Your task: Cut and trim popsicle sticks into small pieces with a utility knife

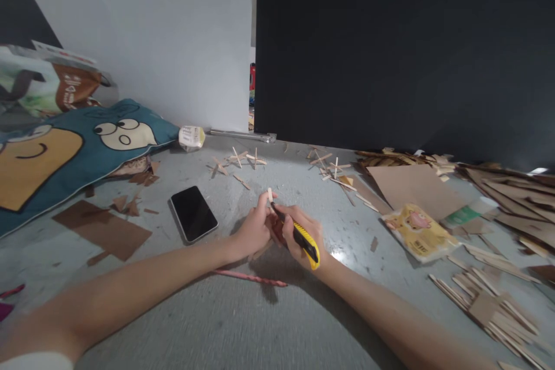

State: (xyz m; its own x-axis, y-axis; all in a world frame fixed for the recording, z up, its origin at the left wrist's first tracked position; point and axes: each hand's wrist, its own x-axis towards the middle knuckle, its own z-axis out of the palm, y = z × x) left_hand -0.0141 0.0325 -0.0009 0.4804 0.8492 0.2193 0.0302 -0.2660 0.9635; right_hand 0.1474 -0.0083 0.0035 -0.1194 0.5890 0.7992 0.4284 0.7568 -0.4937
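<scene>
My right hand (299, 234) is closed round a yellow and black utility knife (306, 241), its blade end pointing up-left toward my left hand. My left hand (255, 225) pinches a small pale wooden stick (270, 194) that pokes up between the fingertips. Both hands meet just above the grey floor (243, 312) at the middle of the view. A pink pencil-like rod (251, 278) lies on the floor under my wrists.
A black phone (193, 213) lies left of my hands. Brown cardboard pieces (104, 231) and a blue cartoon cushion (65, 156) are at the left. Stick scraps (243, 159), a cardboard sheet (411, 188), a yellow packet (418, 232) and piled strips (489, 306) fill the right.
</scene>
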